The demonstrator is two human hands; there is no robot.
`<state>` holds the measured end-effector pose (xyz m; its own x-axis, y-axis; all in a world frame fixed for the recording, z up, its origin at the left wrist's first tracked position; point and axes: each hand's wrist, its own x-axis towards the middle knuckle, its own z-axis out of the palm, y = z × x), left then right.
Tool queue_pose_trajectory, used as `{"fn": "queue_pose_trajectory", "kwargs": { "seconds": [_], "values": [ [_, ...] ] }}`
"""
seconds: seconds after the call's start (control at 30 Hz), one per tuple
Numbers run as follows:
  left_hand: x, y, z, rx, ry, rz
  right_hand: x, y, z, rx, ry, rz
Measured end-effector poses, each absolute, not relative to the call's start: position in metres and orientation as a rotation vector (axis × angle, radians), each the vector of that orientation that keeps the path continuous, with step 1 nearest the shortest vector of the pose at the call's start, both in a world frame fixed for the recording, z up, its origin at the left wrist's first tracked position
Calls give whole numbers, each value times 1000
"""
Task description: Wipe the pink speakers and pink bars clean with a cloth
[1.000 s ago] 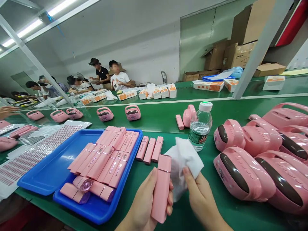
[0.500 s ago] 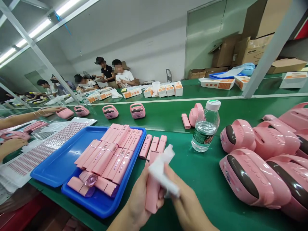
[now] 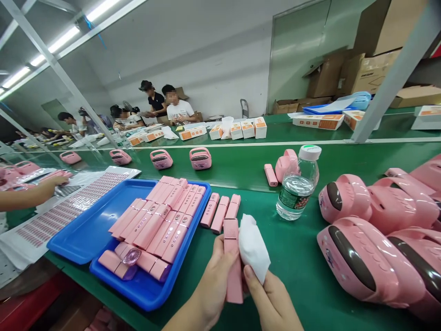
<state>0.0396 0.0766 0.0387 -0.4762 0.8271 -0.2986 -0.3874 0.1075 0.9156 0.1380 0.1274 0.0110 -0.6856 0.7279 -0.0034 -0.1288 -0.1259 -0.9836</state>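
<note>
My left hand (image 3: 215, 282) is wrapped round a long pink bar-shaped device (image 3: 232, 250), held upright over the green table. My right hand (image 3: 270, 299) pinches a folded white cloth (image 3: 253, 248) and presses it against the bar's right side. Just beyond them three more pink bars (image 3: 220, 211) lie side by side. To the left a blue tray (image 3: 144, 289) holds several of the same bars in rows.
A water bottle (image 3: 298, 184) stands right of centre. Big pink handled units (image 3: 372, 262) crowd the right side. Smaller pink units (image 3: 200, 158) ride the green belt behind. A co-worker's hand (image 3: 51, 184) rests on label sheets at far left. Boxes and seated people line the back.
The cloth, spread open a second ago, got bunched over the bar's top and now sits folded against the bar's right side. A co-worker's hand at left has shifted over the label sheets.
</note>
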Motion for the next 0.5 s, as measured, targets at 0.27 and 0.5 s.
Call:
{"fn": "queue_pose_trajectory", "kwargs": {
  "seconds": [0.27, 0.5],
  "values": [
    [-15, 33, 79, 1236, 2158, 742, 162, 172, 15, -908, -1089, 2087],
    [-9, 42, 88, 1515, 2387, 114, 169, 183, 13, -990, -1030, 1891]
  ]
}}
